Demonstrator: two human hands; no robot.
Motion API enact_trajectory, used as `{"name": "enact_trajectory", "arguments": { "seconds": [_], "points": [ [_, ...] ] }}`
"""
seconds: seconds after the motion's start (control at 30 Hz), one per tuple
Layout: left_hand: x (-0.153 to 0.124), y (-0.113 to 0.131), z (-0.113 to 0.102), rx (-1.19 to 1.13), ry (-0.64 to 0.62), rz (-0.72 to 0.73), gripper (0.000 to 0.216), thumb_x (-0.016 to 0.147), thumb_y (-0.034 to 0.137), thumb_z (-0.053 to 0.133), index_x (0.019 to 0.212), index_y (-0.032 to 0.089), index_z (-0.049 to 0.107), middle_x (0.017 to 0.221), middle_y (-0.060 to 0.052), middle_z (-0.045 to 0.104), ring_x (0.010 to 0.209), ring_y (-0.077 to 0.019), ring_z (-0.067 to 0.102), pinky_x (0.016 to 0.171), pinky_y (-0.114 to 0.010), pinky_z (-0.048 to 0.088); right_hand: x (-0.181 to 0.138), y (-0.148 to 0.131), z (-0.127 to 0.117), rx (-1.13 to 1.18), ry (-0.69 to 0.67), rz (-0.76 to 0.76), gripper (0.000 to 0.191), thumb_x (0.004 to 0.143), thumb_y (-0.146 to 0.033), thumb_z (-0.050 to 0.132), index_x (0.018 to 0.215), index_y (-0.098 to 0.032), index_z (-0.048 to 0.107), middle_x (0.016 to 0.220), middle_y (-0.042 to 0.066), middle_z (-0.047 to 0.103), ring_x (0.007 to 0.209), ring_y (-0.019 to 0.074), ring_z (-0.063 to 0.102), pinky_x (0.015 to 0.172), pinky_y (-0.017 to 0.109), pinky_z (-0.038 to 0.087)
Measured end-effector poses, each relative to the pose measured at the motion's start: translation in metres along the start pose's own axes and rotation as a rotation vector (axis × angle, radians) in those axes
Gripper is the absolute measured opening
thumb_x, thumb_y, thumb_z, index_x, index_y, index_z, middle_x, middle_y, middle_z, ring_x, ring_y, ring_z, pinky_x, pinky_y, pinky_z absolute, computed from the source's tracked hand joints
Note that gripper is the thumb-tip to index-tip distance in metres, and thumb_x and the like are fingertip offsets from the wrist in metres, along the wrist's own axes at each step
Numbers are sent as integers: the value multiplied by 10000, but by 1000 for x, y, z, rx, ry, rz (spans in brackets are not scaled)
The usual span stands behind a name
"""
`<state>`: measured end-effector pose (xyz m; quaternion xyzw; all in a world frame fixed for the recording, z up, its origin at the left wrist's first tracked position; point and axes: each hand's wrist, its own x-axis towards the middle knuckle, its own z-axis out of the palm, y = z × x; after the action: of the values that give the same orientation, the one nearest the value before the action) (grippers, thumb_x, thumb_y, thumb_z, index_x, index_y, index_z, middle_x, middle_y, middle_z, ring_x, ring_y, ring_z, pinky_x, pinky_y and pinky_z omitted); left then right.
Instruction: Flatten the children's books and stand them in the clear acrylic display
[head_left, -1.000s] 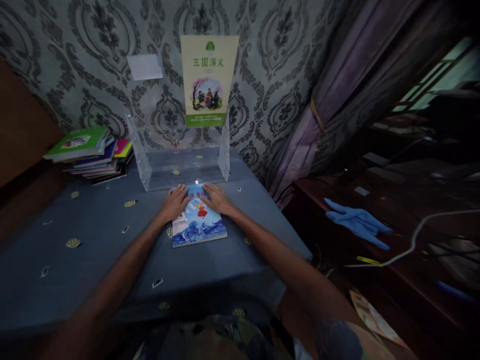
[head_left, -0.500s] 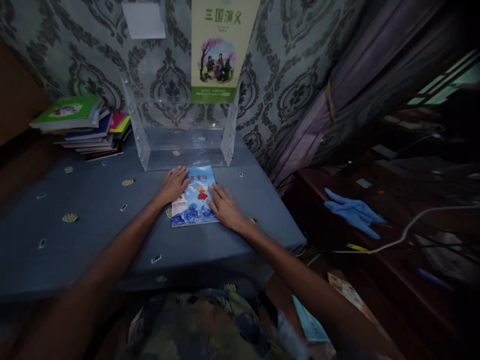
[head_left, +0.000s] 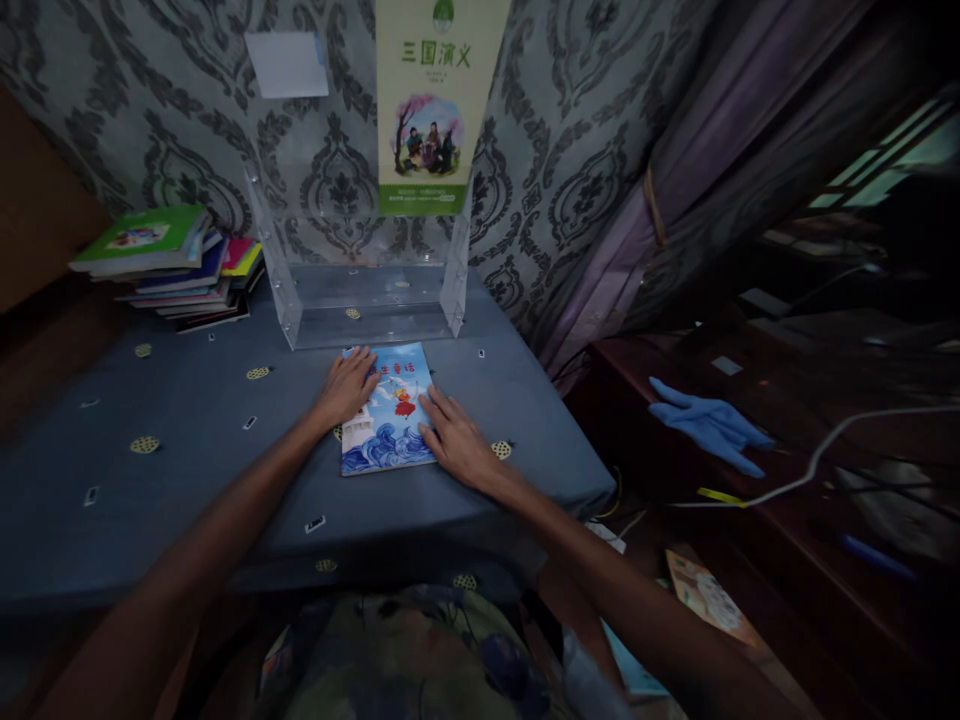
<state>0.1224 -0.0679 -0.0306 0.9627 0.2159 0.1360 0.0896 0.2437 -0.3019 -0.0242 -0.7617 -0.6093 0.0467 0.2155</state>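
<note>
A thin picture book (head_left: 390,428) with a blue cover, red lettering and painted waves lies flat on the cloth-covered table (head_left: 202,500). My left hand (head_left: 349,386) rests on its upper left part, fingers stretched out over the cover. At the right edge of the book lies my right hand (head_left: 454,432), its fingers extended and touching the cover's side. Just behind the book stands a clear acrylic display rack (head_left: 375,322). Its upper tier holds a pale green book (head_left: 427,110) with a picture of figures under a blossoming tree.
A stack of books (head_left: 165,255) stands at the table's back left. On the dark red surface to the right lie a blue glove (head_left: 705,425) and a grey cable (head_left: 814,455). A purple curtain (head_left: 600,270) hangs behind. More books (head_left: 709,597) lie low at the right.
The view has tilted up slightly, so the scene sits a little lower. Both hands stay on the book, which lies in about the same place on the table.
</note>
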Motion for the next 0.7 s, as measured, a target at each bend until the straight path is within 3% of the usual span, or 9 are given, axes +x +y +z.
{"name": "enact_trajectory", "arguments": {
  "seconds": [0.2, 0.33, 0.43, 0.5, 0.6, 0.7],
  "points": [
    [-3, 0, 0, -32, 24, -1, 496, 1040, 391, 341, 1439, 147, 506, 1556, -131, 453, 1486, -269, 342, 1216, -480, 253, -7, -7, -4, -4, -17, -1, 542, 1034, -373, 378, 1514, -126, 423, 1617, 166, 334, 1492, 290, 333, 1228, 500, 302],
    [-8, 11, -13, -67, 93, -6, 427, 1032, 344, 355, 1324, 143, 592, 1471, -146, 545, 1408, -276, 450, 1204, -475, 292, -10, -6, -7, 21, -13, -10, 532, 1033, -380, 392, 1496, -126, 453, 1607, 173, 351, 1483, 295, 347, 1213, 503, 323],
    [-24, 46, -33, -131, 152, 129, 358, 1023, 295, 364, 1186, 152, 649, 1304, -155, 643, 1238, -272, 576, 1128, -455, 400, -11, 3, -5, 87, 11, -36, 510, 1036, -373, 385, 1471, -127, 486, 1588, 176, 385, 1471, 283, 370, 1209, 498, 329],
    [-42, 88, -45, -246, 99, 287, 325, 1024, 281, 371, 1059, 167, 673, 1096, -128, 703, 1084, -254, 632, 1035, -430, 472, -11, 10, -1, 146, 37, -62, 495, 1039, -380, 379, 1455, -144, 508, 1576, 166, 409, 1459, 265, 395, 1200, 487, 346],
    [-81, 170, -54, -579, -273, 496, 289, 1022, 284, 451, 903, 165, 685, 957, -67, 720, 957, -212, 664, 933, -346, 517, -11, 18, 4, 204, 76, -81, 483, 1038, -398, 390, 1435, -163, 532, 1564, 161, 429, 1444, 257, 420, 1188, 483, 366],
    [-132, 252, -59, -854, -1030, 761, 217, 1006, 245, 520, 941, 157, 707, 1014, -26, 709, 1006, -187, 681, 873, -264, 531, -11, 19, 5, 210, 82, -82, 481, 1038, -385, 390, 1430, -148, 537, 1561, 176, 430, 1445, 267, 418, 1186, 499, 363]
  ]
}}
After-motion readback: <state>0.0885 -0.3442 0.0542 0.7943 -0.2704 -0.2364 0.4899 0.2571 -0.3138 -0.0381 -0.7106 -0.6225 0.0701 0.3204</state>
